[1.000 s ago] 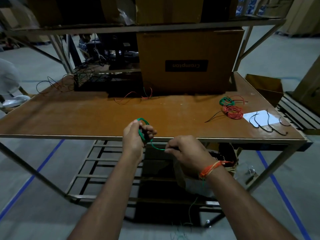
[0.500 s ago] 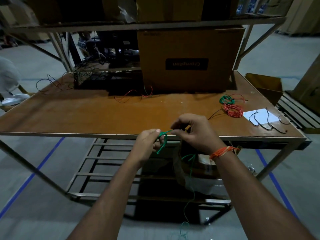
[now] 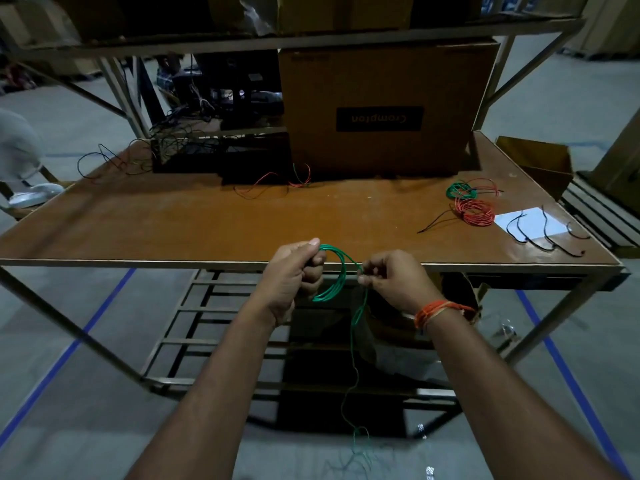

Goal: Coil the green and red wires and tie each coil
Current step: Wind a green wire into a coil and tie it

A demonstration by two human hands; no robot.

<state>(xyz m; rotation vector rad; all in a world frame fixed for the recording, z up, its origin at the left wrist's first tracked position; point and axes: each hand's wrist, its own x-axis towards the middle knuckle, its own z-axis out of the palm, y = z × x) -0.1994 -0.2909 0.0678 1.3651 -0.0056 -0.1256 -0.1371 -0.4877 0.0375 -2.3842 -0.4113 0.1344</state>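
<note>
Since half a second ago, moved apart along the near table edge: left hand (image 3: 294,271) now gripping several green wire (image 3: 334,275) loops in curled fingers, right hand (image 3: 394,278) pinching the strand just beside the coil. From the right pinch, loose green tail hanging down to the floor in front of the wooden table (image 3: 207,223). Far right on the tabletop, well apart from both hands, a finished green coil (image 3: 460,190) touching a red coil (image 3: 474,211), black ties (image 3: 543,233) near white paper (image 3: 530,221), behind them a Crompton cardboard box (image 3: 381,109).

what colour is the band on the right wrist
Orange, a bundle of thread wound round the right wrist; it shows in the head view.
</note>
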